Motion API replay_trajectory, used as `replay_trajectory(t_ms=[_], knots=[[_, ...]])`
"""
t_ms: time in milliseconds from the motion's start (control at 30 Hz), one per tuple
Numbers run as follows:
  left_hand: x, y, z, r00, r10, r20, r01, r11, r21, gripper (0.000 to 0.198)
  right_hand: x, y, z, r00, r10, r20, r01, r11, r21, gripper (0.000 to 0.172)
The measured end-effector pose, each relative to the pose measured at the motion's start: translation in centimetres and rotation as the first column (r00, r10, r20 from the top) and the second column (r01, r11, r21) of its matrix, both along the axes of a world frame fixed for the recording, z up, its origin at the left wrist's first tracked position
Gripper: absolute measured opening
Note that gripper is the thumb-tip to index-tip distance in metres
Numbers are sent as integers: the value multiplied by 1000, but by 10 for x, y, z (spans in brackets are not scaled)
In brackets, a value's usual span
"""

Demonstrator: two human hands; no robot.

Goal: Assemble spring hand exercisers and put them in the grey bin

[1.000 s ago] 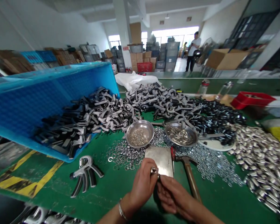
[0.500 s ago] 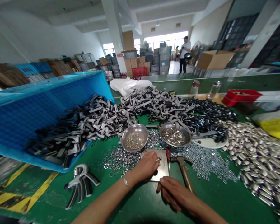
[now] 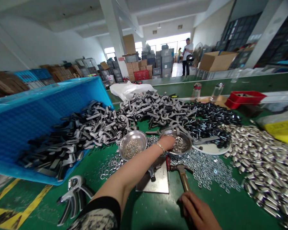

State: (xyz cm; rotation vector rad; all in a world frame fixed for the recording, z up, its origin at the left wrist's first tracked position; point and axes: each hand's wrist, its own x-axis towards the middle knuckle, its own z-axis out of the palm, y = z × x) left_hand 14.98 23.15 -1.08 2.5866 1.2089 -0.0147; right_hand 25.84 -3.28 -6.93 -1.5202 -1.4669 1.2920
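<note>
The left hand (image 3: 167,142) dips into a bowl (image 3: 188,146) of metal pins (image 3: 180,145), finger state impossible to tell, while the right hand (image 3: 196,209) clasps the hammer (image 3: 183,179)

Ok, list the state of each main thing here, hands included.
Right bowl: upright, holding metal pins
Left bowl: upright, part-filled with small metal pieces
Left hand: in the right bowl, hold unclear
Metal plate: lying flat
Hammer: head beside the metal plate
Right hand: at the hammer's near end, hold unclear
Blue crate: tipped over, grey handles spilling out
Red tray: open
</note>
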Motion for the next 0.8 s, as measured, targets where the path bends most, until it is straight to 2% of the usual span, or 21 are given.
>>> replay_trajectory(t_ms=[67, 167, 267, 367, 433, 500, 567, 600, 633, 700, 733, 800], knots=[[1, 4, -7, 999, 5, -34, -5, 1000, -20, 33, 16, -5, -4, 974, -63, 217, 25, 984, 175, 31], [-6, 4, -16, 999, 12, -36, -13, 1000, -25, 16, 28, -11, -19, 909, -119, 399, 2, 959, 282, 27], [-11, 4, -18, 999, 29, 17, -29, 1000, -2, 19, 26, -10, -31, 873, -140, 467, -13, 951, 308, 32], [-13, 3, -14, 993, 74, 96, -78, 996, 38, 21, 22, -2, -33, 877, -155, 455, 20, 958, 287, 37], [-18, -2, -8, 982, 97, 159, -107, 992, 60, 20, 22, 3, -30, 899, -172, 403, 80, 969, 235, 45], [-29, -16, -3, 971, 104, 217, -122, 990, 69, 18, 24, 6, -27, 947, -191, 258, 170, 980, 104, 53], [-51, -39, -2, 946, 109, 306, -125, 992, 35, 16, 26, 6, -25, 973, -229, 0, 227, 963, -144, 55], [-64, -54, -3, 921, 125, 369, -134, 991, -1, 16, 27, 5, -25, 954, -265, -141, 218, 934, -284, 55], [-79, -69, -5, 868, 165, 468, -154, 986, -63, 15, 27, 4, -24, 915, -306, -261, 186, 897, -401, 55], [-109, -97, -12, 729, 304, 614, -246, 953, -180, 15, 26, 4, -22, 839, -368, -400, 118, 842, -526, 52], [-123, -108, -17, 672, 366, 644, -292, 930, -224, 16, 24, 4, -21, 821, -375, -431, 99, 836, -540, 51], [-141, -122, -29, 624, 451, 638, -360, 891, -278, 17, 20, 8, -17, 821, -353, -448, 82, 851, -519, 45]])
